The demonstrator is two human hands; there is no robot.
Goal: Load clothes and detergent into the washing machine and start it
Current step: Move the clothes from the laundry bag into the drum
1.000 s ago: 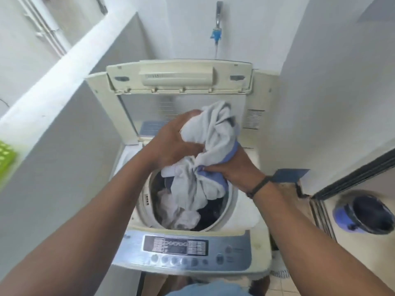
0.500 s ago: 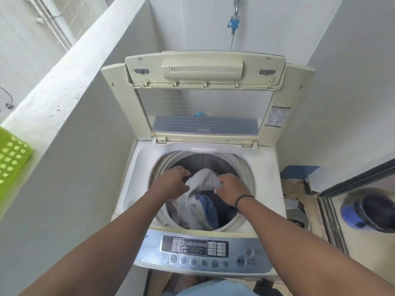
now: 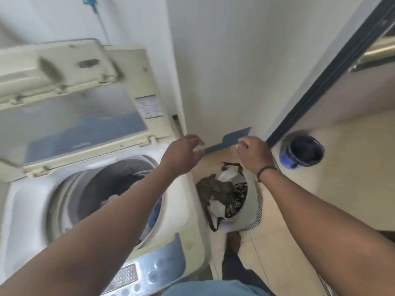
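Reaching with loosely spread, empty fingers, the left hand (image 3: pixel 181 154) and right hand (image 3: pixel 254 154) hovered above the laundry basket (image 3: pixel 252 212), where clothes (image 3: pixel 222 193) remained beside the open washing machine (image 3: pixel 186 201), its drum (image 3: pixel 119 189) partly loaded, detergent and starting apparently left.

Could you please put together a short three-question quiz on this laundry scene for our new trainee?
1. True or false: the washing machine lid is closed.
2. Where is the laundry basket? A) on top of the machine B) on the floor to the machine's right C) in the person's hands
3. Fill in: the left hand and right hand hold ____.

Key
1. False: the lid is raised and the drum is open.
2. B; dark and white clothes lie inside it.
3. Nothing: both hover above the basket, empty.
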